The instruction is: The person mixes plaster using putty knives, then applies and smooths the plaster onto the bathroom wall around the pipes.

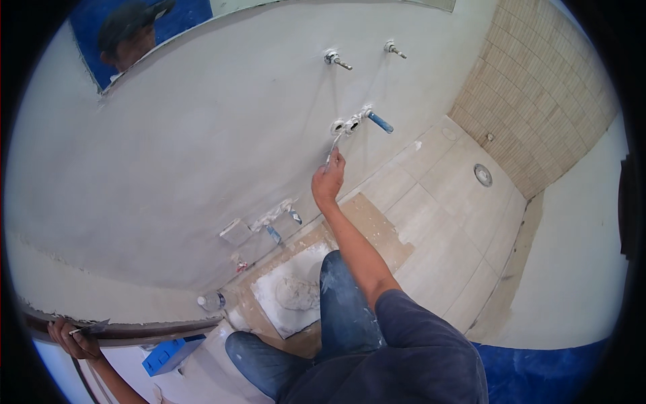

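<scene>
My right hand (328, 176) reaches forward to the grey-white wall, its fingers closed round a narrow putty knife (333, 149). The tip of that knife is at the round pipe openings (344, 126), which have white filler around them. Beside them a blue pipe stub (381, 122) sticks out. Far to the left, my left hand (75, 342) grips a wider putty knife (93, 328) close to the dark door-frame edge. Between my knees and the wall lies a white-smeared board (268, 286) with a mound of wet plaster (297, 294) on it.
Two metal valve stems (338, 60) stick out higher up. Low on the wall are blue-capped pipe stubs (272, 233) and a square box (235, 231). A clear plastic bottle (211, 301) and a blue case (172, 355) stand at left. A round drain (482, 175) sits in the tiled floor.
</scene>
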A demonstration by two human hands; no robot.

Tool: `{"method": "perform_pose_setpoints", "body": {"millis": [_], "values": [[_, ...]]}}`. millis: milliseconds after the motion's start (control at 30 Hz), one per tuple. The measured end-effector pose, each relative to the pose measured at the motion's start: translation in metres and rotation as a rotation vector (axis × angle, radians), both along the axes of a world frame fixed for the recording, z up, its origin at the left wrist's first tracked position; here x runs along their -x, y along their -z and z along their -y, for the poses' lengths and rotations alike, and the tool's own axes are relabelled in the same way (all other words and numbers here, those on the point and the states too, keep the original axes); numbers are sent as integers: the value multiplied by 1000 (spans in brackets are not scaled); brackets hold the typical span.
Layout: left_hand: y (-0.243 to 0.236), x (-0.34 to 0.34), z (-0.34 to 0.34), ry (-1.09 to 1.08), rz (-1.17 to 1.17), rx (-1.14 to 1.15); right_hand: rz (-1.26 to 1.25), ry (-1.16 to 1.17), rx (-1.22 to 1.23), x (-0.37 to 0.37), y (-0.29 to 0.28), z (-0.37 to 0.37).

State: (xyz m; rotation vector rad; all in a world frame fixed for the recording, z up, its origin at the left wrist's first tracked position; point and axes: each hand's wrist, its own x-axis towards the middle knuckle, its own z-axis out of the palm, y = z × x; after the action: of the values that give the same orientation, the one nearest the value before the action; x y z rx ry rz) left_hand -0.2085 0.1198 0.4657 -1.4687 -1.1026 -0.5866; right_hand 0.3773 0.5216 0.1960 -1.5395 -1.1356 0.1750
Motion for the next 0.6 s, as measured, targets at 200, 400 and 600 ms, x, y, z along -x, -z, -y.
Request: {"method": "perform_pose_setpoints", "body": {"millis": [200, 400, 600], "values": [[-1, 5, 4, 15, 8, 47, 112, -114, -56, 44, -20, 42], [2, 14, 3, -1, 6, 6, 26, -260, -243, -10, 20, 43], [4, 29, 8, 21, 12, 43, -92, 66, -154, -112, 28, -17]]}}
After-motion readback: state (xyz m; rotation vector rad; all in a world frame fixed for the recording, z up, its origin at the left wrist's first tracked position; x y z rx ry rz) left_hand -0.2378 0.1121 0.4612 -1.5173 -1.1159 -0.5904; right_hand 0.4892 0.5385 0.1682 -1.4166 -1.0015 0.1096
